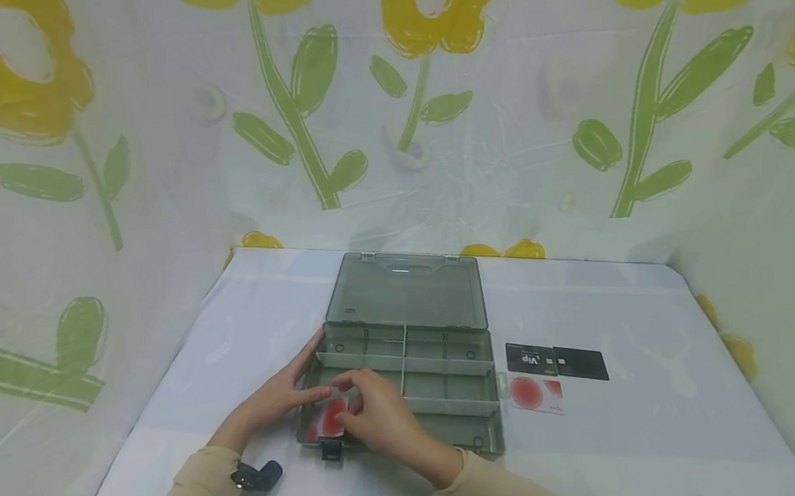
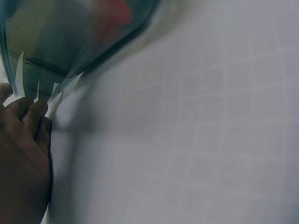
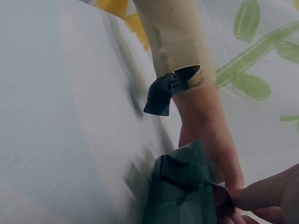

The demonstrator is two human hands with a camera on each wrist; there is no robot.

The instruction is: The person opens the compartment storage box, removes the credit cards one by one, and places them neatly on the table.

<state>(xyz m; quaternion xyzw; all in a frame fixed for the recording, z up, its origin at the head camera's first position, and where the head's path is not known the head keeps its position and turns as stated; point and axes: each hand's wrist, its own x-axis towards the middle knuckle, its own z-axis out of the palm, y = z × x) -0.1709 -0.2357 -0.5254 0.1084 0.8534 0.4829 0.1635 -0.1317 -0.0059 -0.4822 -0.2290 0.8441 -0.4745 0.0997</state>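
Observation:
A grey-green translucent organizer box [image 1: 448, 384] lies with its lid [image 1: 409, 291] folded back. In its front left compartment is a red-and-white card [image 1: 330, 421]. My right hand [image 1: 386, 415] reaches over the front of the box, thumb and fingers pinching that card at its right edge. Along the box's left side my left hand [image 1: 278, 394] rests with fingers extended, its thumb reaching over the rim toward the card. The left wrist view shows the fingers [image 2: 35, 114] against the box wall. In the right wrist view the card [image 3: 223, 198] looks dark beside the thumb.
Right of the box lie a black VIP card [image 1: 529, 358], a second black card [image 1: 581, 363] and another red-and-white card [image 1: 535, 393]. A black latch [image 1: 331, 450] sticks out at the box's front. Flower-print cloth [image 1: 486, 125] surrounds the white table [image 1: 650, 432].

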